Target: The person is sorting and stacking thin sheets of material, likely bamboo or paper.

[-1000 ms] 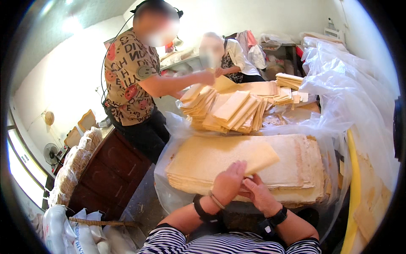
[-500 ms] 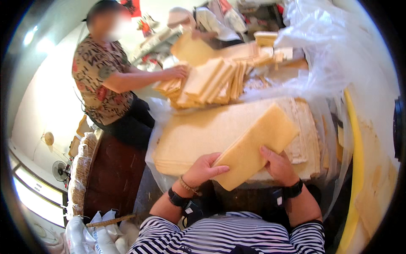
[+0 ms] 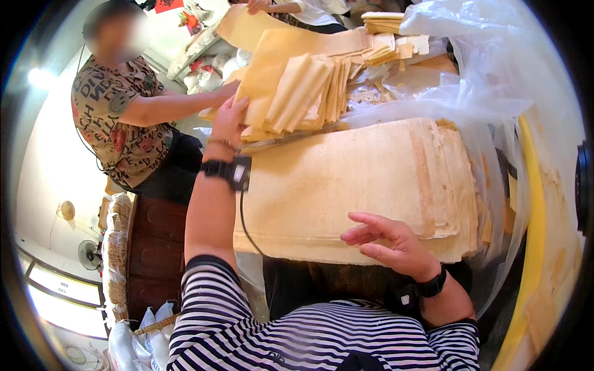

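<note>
Head view, left hand [image 3: 230, 117]: stretched to upper left of frame, fingers narrowed on the near-left edge of a folded sheet [image 3: 266, 68].
Folded sheet: pale yellow, slanting over the left end of the folded pile [image 3: 309, 93], upper middle of frame.
Right hand [image 3: 393, 244]: lower right of centre, holding nothing, fingers loosely spread at the near edge of the flat stack [image 3: 334, 179]; contact hard to tell.
Slide risk: probably greatest at the folded pile, uneven and leaning; a shove against its left end could spill pieces.
Crowding risk: co-worker's hand [image 3: 228, 93] just beyond the left hand, partly hidden; a pull from both sides could crease or tear the sheet.
Cable risk: black cable [image 3: 244, 216] hanging from the left wrist device [image 3: 240, 173] over the left end of the flat stack; could catch a corner and drag top layers askew.
Brittle edges: ragged at right end of the flat stack; might chip under a careless brush of the right wrist.
Changed since half a second ago: folded sheet gone from between both hands over the flat stack, now up at the pile under left hand only; right hand freed; co-worker lower and farther left in frame.
</note>
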Motion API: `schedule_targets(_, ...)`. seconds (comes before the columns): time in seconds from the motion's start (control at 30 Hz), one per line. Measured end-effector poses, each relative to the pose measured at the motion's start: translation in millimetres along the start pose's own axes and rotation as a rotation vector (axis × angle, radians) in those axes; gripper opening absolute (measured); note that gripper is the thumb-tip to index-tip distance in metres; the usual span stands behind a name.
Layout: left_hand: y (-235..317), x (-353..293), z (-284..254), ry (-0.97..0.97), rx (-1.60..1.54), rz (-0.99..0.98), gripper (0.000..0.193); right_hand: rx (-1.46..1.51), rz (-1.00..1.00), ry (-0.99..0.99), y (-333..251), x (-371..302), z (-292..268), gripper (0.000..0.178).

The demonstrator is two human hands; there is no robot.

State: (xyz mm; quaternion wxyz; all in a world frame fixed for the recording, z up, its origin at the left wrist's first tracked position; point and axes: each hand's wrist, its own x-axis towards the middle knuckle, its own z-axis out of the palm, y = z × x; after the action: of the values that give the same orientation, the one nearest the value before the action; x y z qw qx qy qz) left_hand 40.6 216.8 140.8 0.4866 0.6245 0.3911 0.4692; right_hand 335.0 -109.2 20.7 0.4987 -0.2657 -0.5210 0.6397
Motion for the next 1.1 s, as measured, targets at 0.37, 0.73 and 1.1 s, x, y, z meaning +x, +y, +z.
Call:
schedule_targets(0.37, -35, -164, 111, -0.321, 0.897, 0.387, 0.033, -0.024, -0.317, 0.875, -8, -37, -30, 0.031)
schedule_targets(0.73, -44, -236, 226, -0.487, 1.005, 0.686, 0.041, -0.194, -0.383, 1.068, -26, -91, -64, 0.032)
schedule_targets(1.1, -32, -225, 241, -0.570, 1.030, 0.815, 0.023, -0.966, -0.411, 0.898, -13, -86, -63, 0.026)
